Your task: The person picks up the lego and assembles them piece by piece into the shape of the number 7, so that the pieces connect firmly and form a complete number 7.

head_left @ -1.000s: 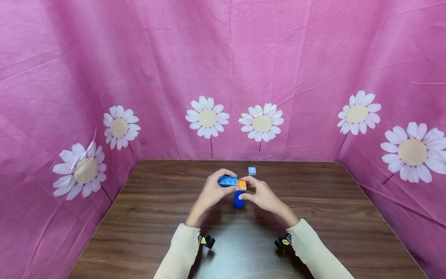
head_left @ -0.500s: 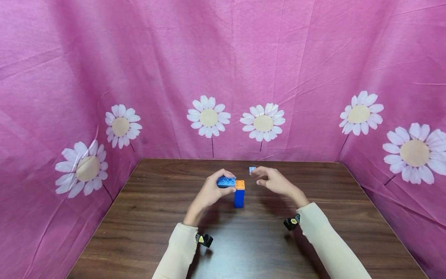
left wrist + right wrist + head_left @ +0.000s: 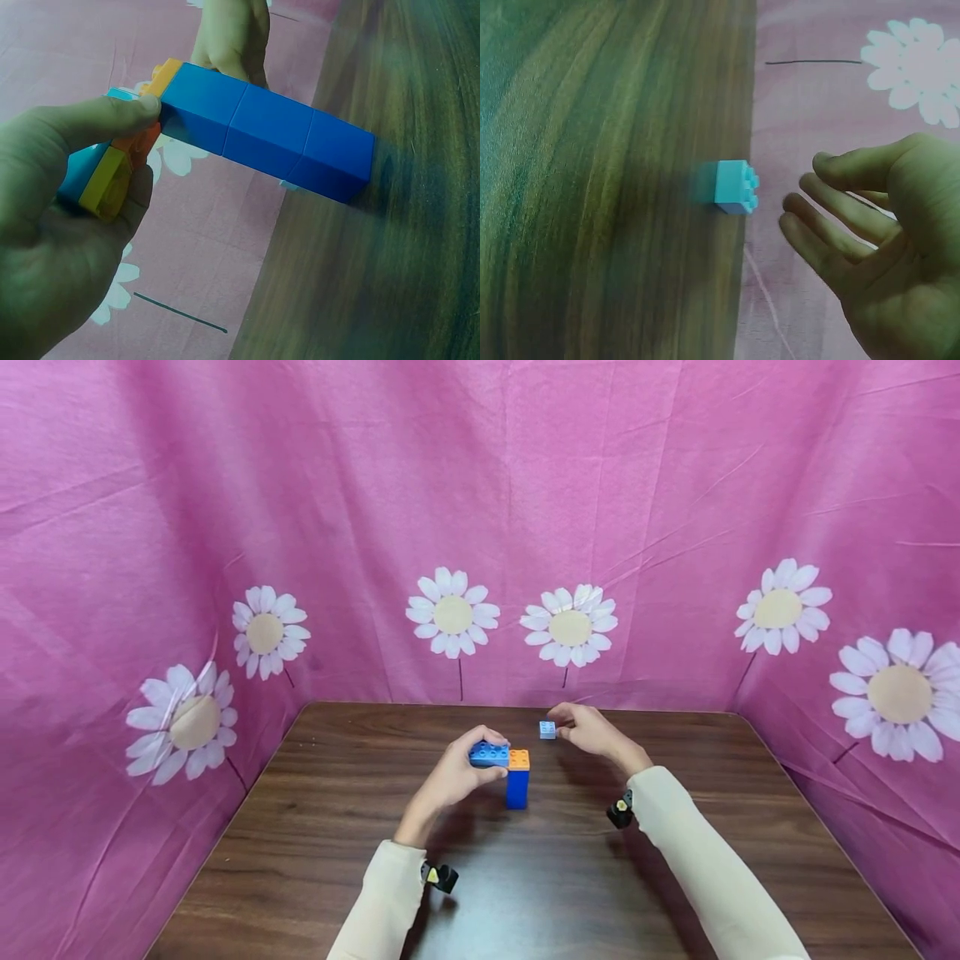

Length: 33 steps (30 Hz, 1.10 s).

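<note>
My left hand (image 3: 453, 772) grips the top of a toy brick structure, its thumb against the upper corner. That structure has an upright column of dark blue bricks (image 3: 266, 127) standing on the table, topped by an orange brick (image 3: 519, 759). A longer blue brick (image 3: 489, 753) sticks out to the left within the grip. A yellow brick (image 3: 105, 184) and another orange brick (image 3: 139, 144) show under it in the left wrist view, partly hidden by fingers. My right hand (image 3: 592, 732), fingers loosely bent and apart, hovers beside a small light blue brick (image 3: 733, 185) without holding it.
The brown wooden table (image 3: 337, 827) runs back to a pink cloth (image 3: 337, 527) printed with white daisies, which hangs behind and on both sides. The light blue brick lies near the table's back edge.
My right hand has let go of the brick structure and moved right and away to the small light blue brick. My left hand keeps its grip in nearly the same place.
</note>
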Each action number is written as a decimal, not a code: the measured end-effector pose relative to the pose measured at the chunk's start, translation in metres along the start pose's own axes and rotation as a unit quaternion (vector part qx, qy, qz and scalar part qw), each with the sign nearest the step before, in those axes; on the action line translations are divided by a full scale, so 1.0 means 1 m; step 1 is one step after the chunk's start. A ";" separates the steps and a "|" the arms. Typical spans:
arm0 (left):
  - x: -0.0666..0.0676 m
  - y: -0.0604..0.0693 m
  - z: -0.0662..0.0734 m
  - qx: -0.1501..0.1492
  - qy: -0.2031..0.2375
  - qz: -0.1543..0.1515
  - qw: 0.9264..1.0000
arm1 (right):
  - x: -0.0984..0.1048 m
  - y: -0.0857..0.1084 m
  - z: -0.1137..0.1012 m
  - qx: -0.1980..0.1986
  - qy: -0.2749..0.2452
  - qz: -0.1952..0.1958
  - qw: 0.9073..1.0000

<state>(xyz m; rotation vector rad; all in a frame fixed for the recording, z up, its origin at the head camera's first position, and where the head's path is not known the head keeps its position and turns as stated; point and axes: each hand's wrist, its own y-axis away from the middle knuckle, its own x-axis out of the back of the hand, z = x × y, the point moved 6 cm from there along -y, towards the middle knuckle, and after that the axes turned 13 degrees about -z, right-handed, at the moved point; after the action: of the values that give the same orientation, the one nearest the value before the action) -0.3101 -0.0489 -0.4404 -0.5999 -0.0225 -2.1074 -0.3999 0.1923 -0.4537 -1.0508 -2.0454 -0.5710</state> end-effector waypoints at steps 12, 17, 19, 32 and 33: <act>-0.001 -0.002 0.003 -0.031 -0.038 -0.001 0.999 | -0.022 -0.022 0.013 -0.034 0.081 -0.027 0.996; -0.001 -0.003 0.004 -0.037 -0.040 -0.004 0.999 | -0.034 -0.023 0.017 -0.052 0.103 -0.054 0.992; -0.001 -0.003 0.004 -0.034 -0.038 -0.006 0.999 | -0.037 -0.022 0.018 -0.062 0.104 -0.055 0.991; 0.000 -0.002 0.003 -0.027 -0.030 -0.001 0.999 | -0.041 -0.020 0.015 -0.069 0.099 -0.033 0.992; 0.000 -0.002 0.003 -0.029 -0.030 0.000 0.999 | -0.041 -0.020 0.015 -0.065 0.100 -0.031 0.992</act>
<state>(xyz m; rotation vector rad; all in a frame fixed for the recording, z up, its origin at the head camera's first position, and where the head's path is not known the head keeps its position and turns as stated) -0.3099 -0.0473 -0.4371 -0.6978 0.0051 -2.0955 -0.4068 0.1709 -0.4965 -0.9657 -1.8892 -0.8181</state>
